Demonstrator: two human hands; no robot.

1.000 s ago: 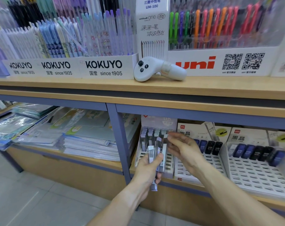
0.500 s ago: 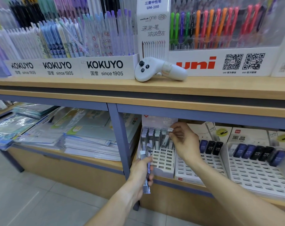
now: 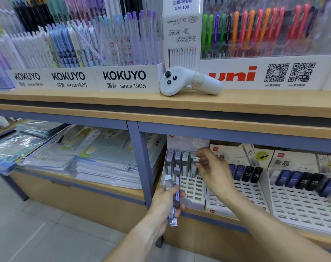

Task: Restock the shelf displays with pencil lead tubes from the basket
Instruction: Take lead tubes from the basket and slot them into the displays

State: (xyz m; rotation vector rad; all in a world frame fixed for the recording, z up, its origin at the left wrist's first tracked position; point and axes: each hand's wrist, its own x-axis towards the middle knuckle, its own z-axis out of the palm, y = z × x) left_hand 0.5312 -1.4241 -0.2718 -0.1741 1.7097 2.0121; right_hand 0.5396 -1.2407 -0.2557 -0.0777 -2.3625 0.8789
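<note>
**Head view: right hand at the slotted display, spare tubes waiting in the left**

Right hand (image 3: 215, 173): thumb and fingertips pinch the pale cap of one pencil lead tube (image 3: 195, 163), at the top right of the white slotted display (image 3: 193, 190) on the lower shelf. Tube's long axis runs upright, leaning back with the rack, parallel to the filled rows just left of it. Whether its foot is already seated in a slot cannot be told (the fingers cover it).

Left hand (image 3: 166, 203): lower and nearer the camera, just in front of the display's front left corner, fingers curled round a small bundle of spare tubes (image 3: 175, 193). These stand roughly upright too, caps up, ends poking out above and below the fist.

Judgement: the next move turns on this. Open slots lie directly below the right hand, and the spare tubes sit down and left of it, near, axes already close to slot angle. Right hand is nearer the slots; little re-turning should be needed.

Outward: darker tubes (image 3: 246, 173) in neighbouring trays to the right; white controller (image 3: 189, 82) on the upper shelf. No basket in view.
</note>
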